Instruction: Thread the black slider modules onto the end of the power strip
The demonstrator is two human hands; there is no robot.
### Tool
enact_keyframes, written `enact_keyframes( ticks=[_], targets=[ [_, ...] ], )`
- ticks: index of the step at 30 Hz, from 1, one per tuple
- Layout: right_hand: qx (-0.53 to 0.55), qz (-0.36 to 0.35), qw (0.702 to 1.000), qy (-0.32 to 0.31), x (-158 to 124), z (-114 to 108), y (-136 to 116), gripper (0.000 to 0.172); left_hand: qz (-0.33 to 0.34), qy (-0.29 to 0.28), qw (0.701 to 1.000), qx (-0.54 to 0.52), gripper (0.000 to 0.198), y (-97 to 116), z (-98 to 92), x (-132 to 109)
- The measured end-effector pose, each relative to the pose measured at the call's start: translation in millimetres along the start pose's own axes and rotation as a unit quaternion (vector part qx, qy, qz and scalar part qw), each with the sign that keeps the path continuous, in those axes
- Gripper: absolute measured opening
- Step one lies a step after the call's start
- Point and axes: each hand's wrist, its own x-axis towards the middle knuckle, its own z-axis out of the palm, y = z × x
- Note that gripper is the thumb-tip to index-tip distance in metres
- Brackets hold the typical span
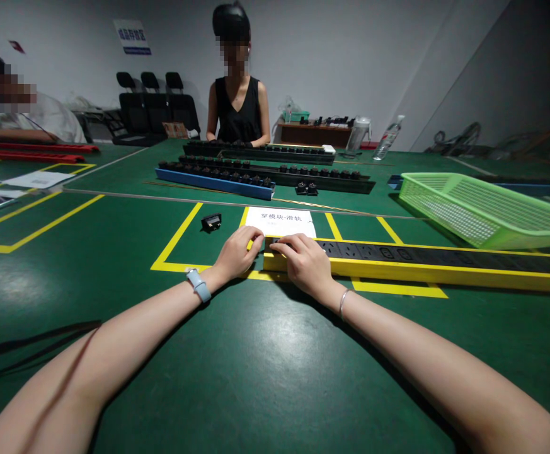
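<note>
A long yellow rail [411, 275] lies across the table to the right, with black socket modules [350, 250] along its top, like a power strip. My right hand [305, 261] rests over its left end, thumb and fingers closed on the strip there. Just off that same end, my left hand [237, 253] is closed in a pinch; whatever is between its fingertips is hidden. One loose black socket module [211, 222] sits on the green table, beyond and left of my left hand. Behind my hands lies a white paper label [279, 221] with printed characters.
A light green basket [487, 208] stands at the right, behind the rail. Across the table are a blue rail [213, 183] and dark rails [322, 180] carrying several black modules. Someone in black [237, 113] faces me; another person [43, 116] leans in at left.
</note>
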Motion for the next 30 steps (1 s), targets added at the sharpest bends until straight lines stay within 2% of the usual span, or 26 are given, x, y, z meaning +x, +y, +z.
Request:
enact_keyframes(
  ticks=[4,7,9,12,18,24,30],
  targets=[
    [0.002,0.0,1.0,0.004,0.2,0.1,0.1,0.03,-0.025,0.022,0.997,0.067,0.018,-1.5,0.2,1.1],
    [0.004,-0.001,1.0,0.005,0.4,0.0,0.3,0.03,-0.088,0.053,0.984,0.144,0.016,-5.6,2.9,1.2],
    [0.005,-0.001,1.0,0.006,0.5,-0.1,0.4,0.03,-0.137,0.057,0.971,0.186,0.022,-9.3,6.0,-0.1],
    [0.004,-0.002,1.0,0.008,0.5,0.0,0.6,0.03,-0.184,0.024,0.955,0.23,0.035,-14.7,10.7,-3.0],
    [0.003,-0.002,1.0,0.007,0.5,-0.2,1.3,0.03,-0.217,-0.071,0.936,0.269,0.051,-19.2,13.9,-4.2],
    [0.002,0.0,1.0,0.006,0.6,-1.4,0.8,0.03,-0.236,-0.124,0.924,0.276,0.056,-19.8,14.1,-3.2],
    [0.001,0.001,1.0,0.005,0.8,-1.5,0.6,0.03,-0.229,-0.146,0.926,0.263,0.055,-22.1,15.2,-4.3]
  ],
)
